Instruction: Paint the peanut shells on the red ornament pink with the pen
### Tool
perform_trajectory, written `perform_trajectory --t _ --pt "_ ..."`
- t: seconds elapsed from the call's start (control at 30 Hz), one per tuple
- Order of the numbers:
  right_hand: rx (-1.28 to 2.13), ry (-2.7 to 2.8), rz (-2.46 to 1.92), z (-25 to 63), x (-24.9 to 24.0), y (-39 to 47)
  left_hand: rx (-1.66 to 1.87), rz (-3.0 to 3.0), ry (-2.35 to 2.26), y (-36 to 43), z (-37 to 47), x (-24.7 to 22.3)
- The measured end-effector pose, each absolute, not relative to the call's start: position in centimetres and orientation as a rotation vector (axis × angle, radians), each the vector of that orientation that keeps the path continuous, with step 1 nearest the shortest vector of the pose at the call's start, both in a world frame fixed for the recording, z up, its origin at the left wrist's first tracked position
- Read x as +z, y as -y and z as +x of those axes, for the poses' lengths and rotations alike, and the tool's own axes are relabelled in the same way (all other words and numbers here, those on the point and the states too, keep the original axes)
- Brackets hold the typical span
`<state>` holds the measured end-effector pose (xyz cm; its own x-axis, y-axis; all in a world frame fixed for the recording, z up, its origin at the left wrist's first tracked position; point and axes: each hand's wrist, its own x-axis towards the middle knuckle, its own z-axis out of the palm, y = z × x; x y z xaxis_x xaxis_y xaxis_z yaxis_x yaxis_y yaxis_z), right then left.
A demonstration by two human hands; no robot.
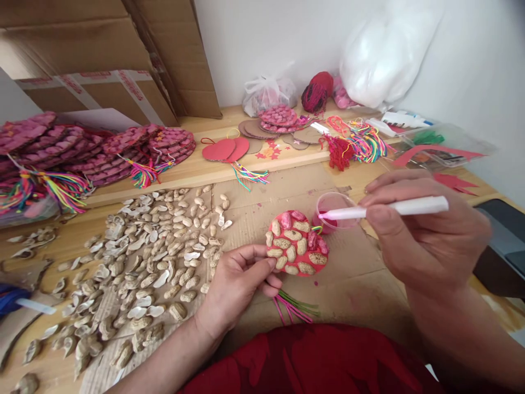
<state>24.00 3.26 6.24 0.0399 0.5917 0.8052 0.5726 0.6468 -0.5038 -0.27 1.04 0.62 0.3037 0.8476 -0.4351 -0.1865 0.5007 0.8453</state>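
Between the thumb and fingers of my left hand is the edge of a round red disc covered with peanut shells. Most shells on it are plain tan; a few at the top and right are painted pink. A tassel of pink and green cords hangs below it. My right hand is closed around a white paintbrush-like pen. Its pink tip lies over a clear plastic cup of pink paint, just beyond the disc; I cannot tell if it touches the paint.
Loose peanut shells spread over cardboard at the left. Stacked pink shell discs with tassels stand behind them. A wooden ledge crosses the back, holding red card circles and colourful cords. A dark device lies at the right.
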Motion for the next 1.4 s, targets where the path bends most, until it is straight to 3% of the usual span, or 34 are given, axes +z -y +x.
perform_trajectory --t 0.33,1.07,1.4 --pt "0.081 1.833 -0.928 23.1 6.2 -2.6 0.798 0.812 -1.054 -0.7 0.0 0.9" --pt "-0.252 2.055 -0.88 22.9 6.1 -2.0 0.799 0.837 -1.123 -0.6 0.5 1.6" --pt "-0.146 2.044 -0.931 23.0 6.1 -2.2 0.8 0.841 -1.12 -0.6 0.5 1.5"
